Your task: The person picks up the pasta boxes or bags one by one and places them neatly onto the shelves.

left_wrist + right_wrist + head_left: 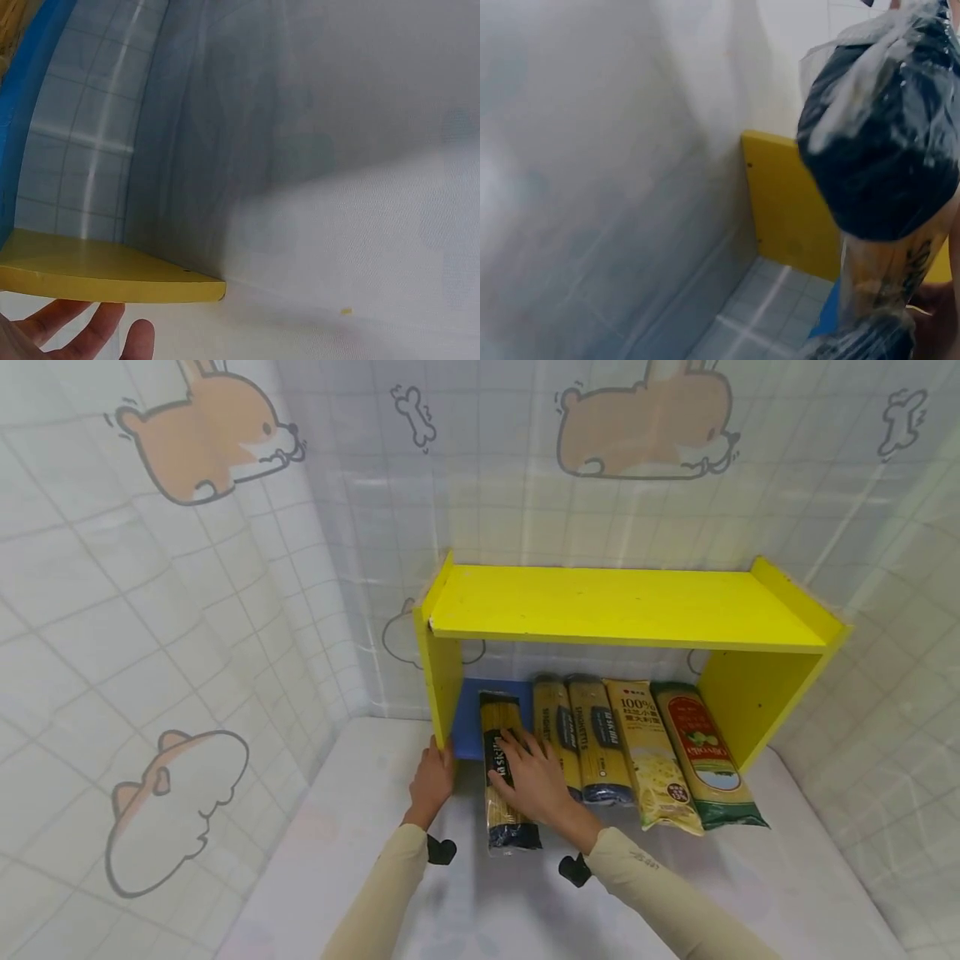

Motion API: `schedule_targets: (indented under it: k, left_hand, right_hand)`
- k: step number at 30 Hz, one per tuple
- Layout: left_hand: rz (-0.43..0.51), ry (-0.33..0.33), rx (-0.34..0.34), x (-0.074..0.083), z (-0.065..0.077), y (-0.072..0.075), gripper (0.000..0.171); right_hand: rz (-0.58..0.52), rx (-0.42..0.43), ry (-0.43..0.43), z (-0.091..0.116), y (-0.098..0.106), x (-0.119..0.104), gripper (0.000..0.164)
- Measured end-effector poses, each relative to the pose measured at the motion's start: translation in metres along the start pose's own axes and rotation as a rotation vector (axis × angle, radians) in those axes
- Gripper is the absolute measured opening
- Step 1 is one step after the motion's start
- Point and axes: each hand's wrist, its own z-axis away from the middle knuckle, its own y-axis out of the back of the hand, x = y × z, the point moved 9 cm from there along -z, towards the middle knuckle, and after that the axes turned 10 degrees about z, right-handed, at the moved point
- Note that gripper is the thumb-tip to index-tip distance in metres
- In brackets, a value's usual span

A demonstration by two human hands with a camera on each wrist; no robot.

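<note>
My right hand (534, 781) rests on a clear spaghetti pack (513, 831) with dark ends, its fingers spread over the upper face and the thumb near the left edge. This pack lies on a blue board (468, 718) inside a yellow shelf unit (630, 606), its front end sticking out. In the right wrist view the pack's dark end (877, 142) looms close. My left hand (432, 781) touches the outer face of the shelf's left side panel (438, 681). The left wrist view shows its loosely bent fingers (101, 330) beside the yellow panel.
To the right lie two more spaghetti packs (555, 727) (596, 739), a yellow pasta pack (652, 752) and a red-and-green pasta pack (705, 752). The shelf's right side panel (772, 693) bounds them. A white table (360, 768) lies below, with patterned sheeting (495, 460) behind.
</note>
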Motion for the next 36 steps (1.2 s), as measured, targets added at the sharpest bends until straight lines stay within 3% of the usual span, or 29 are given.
schedule_targets:
  k: [5, 10, 20, 28, 32, 36]
  left_hand:
    - [0.007, -0.009, 0.023, 0.002, -0.003, 0.005, 0.06]
    - [0.007, -0.002, 0.028, 0.002, -0.006, 0.007, 0.057]
    - [0.003, 0.021, -0.002, 0.006, -0.006, -0.001, 0.059]
    - [0.01, -0.001, -0.004, 0.008, -0.001, -0.002, 0.059]
    - [0.0, -0.003, -0.001, 0.006, 0.0, -0.002, 0.059]
    - [0.0, 0.01, 0.001, 0.003, 0.0, 0.0, 0.061]
  right_hand:
    - [0.055, -0.078, 0.009, -0.002, -0.003, -0.002, 0.07]
    - [0.075, -0.134, -0.014, -0.013, -0.004, 0.0, 0.07]
    - [0.117, -0.117, -0.157, -0.025, -0.013, 0.028, 0.071]
    - [0.161, -0.004, -0.123, -0.018, -0.009, 0.025, 0.064]
    - [0.222, 0.047, -0.052, -0.007, -0.008, 0.015, 0.062]
    - [0.211, 0.065, 0.045, 0.004, -0.009, 0.002, 0.067]
